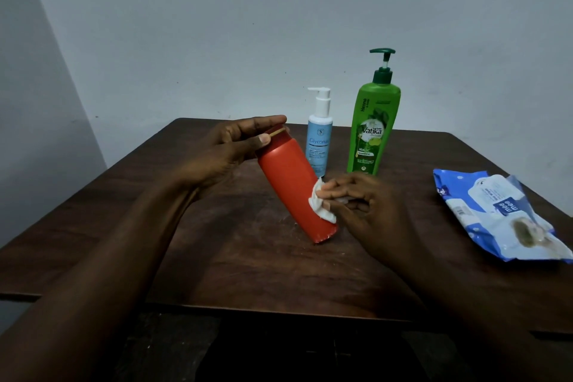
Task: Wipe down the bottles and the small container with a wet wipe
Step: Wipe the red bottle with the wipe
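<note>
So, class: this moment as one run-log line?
step: wiping red bottle | left hand: holds its cap end, tilted | right hand: holds wet wipe against lower side | behind: blue bottle, green bottle, upright

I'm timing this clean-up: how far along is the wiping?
Nothing shows as finished. In hand: the left hand grips the tilted red bottle while the right hand holds a wipe against its lower side. Seemingly left: the blue bottle and green bottle, untouched behind. No small container is in view.

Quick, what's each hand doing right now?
The left hand grips the red bottle at its cap end.
The right hand pinches the wipe against that bottle's lower side.
</note>
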Demonstrator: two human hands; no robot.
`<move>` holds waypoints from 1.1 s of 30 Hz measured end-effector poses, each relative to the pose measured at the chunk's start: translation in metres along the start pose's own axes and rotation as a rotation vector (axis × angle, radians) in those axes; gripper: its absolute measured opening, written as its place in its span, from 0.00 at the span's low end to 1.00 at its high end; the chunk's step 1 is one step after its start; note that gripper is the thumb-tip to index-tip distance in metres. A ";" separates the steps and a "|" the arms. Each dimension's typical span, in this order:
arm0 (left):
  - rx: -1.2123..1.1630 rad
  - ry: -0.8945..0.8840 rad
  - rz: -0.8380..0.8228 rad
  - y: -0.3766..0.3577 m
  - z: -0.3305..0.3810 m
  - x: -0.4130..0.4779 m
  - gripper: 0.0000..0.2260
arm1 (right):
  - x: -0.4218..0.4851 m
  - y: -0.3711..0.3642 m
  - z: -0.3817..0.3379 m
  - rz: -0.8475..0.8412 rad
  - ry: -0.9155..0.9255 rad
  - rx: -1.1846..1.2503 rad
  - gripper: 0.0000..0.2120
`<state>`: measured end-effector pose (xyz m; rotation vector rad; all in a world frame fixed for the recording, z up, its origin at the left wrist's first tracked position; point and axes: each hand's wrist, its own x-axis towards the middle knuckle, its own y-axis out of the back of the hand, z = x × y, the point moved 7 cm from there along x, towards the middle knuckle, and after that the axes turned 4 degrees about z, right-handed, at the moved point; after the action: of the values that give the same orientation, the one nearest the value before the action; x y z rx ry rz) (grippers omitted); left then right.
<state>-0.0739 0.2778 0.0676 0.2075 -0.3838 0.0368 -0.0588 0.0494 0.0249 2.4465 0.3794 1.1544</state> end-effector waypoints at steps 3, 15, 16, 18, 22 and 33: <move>0.024 -0.003 0.008 0.002 -0.002 0.001 0.18 | -0.015 0.003 0.006 -0.026 -0.005 -0.057 0.13; -0.012 0.059 0.077 -0.008 -0.005 0.003 0.17 | 0.014 0.005 -0.003 0.016 -0.044 -0.149 0.07; -0.027 0.071 0.081 -0.009 -0.005 0.004 0.17 | 0.024 0.003 -0.006 0.035 -0.043 -0.115 0.07; -0.031 0.084 0.084 -0.010 -0.006 0.005 0.17 | 0.043 0.002 -0.017 0.079 0.000 -0.083 0.07; -0.032 0.109 0.083 -0.010 -0.007 0.006 0.16 | 0.064 0.001 -0.032 0.113 0.107 -0.104 0.07; -0.061 0.141 0.206 -0.007 -0.020 0.001 0.19 | -0.008 -0.001 0.012 -0.038 -0.056 -0.088 0.09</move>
<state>-0.0650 0.2750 0.0484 0.1038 -0.2646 0.2407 -0.0546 0.0441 0.0128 2.3797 0.3490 1.0616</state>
